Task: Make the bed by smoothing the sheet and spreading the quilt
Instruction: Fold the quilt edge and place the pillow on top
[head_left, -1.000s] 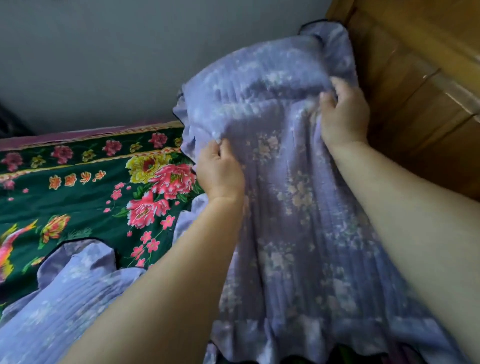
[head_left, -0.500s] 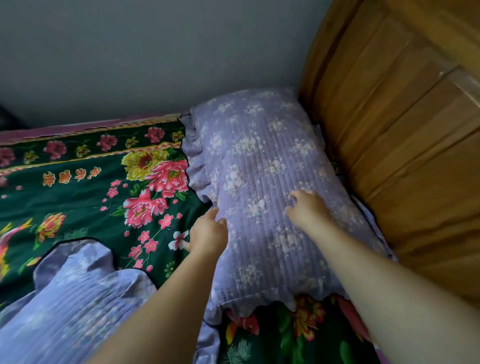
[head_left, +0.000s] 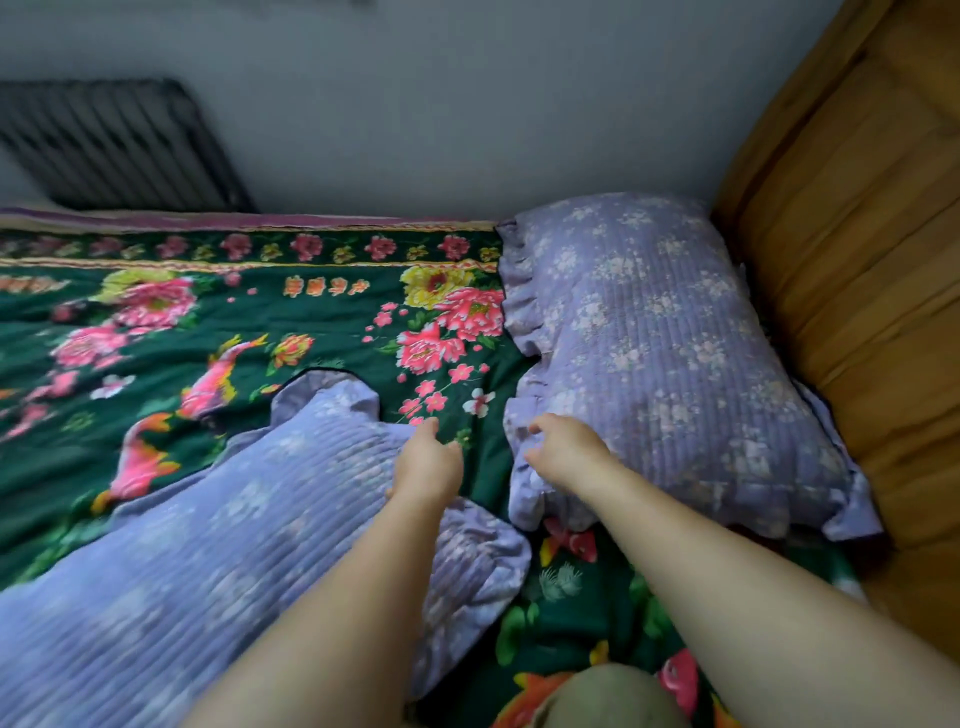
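A dark green bed sheet printed with pink and yellow flowers (head_left: 291, 332) is covering the bed. A lilac quilted pillow with a ruffled edge (head_left: 660, 353) is lying at the bed's head end, against the wooden headboard (head_left: 857, 291) and close to the grey wall (head_left: 415, 114). A second lilac quilted, ruffled piece (head_left: 208, 540), quilt or pillow I cannot tell, is lying across the near left part of the bed. The left hand (head_left: 427, 462) is hovering at this piece's far edge, fingers loosely curled, gripping nothing visible. The right hand (head_left: 566, 447) is reaching at the pillow's near left edge, fingers loosely curled; whether they are pinching the ruffle I cannot tell. A dark slatted object (head_left: 119, 140) is leaning on the wall at the far left.
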